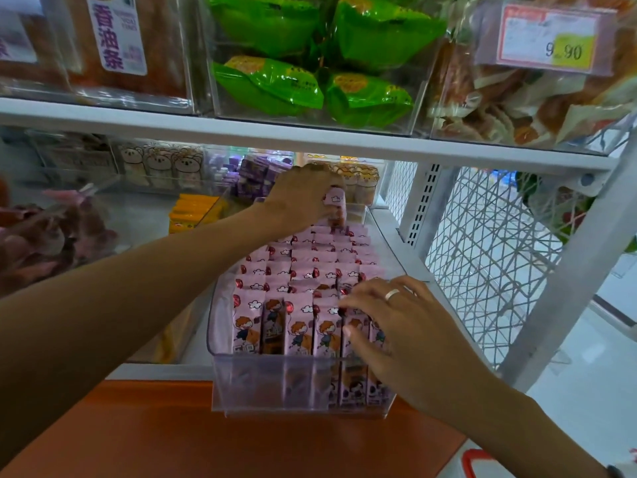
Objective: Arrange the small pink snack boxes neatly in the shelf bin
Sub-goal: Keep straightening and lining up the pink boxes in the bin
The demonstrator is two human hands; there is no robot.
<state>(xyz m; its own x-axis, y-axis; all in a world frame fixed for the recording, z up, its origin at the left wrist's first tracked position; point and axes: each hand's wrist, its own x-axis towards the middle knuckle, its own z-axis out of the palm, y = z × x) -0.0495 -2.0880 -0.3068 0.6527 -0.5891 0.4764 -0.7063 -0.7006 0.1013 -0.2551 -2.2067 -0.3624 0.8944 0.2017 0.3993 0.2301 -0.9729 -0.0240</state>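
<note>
The white shelf rack [310, 139] takes up most of what I see, and the clear bin [275, 384] sits on its lower level, pulled forward so its front wall hangs over the orange ledge [206, 439] below. Directly above the bin, on the upper level, stands a clear box of green snack bags [272, 84], with a price tag [548, 36] reading 9.90 further to the right of it. To the right of the bin is the rack's white wire mesh side [482, 257]. To the left of the bin, further back, lies a stack of yellow-orange packs [193, 212]. Inside the bin the pink snack boxes [300, 270] stand upright in tight rows from front to back. The left hand [300, 198] reaches over to the bin's far end, its fingers curled around a single pink box [336, 201] lifted above the back row. The right hand [400, 326] rests at the bin's front right corner, fingers slightly spread and laid on the tops of the front boxes, the thumb against their faces. A ring [392, 294] shows on one finger.
</note>
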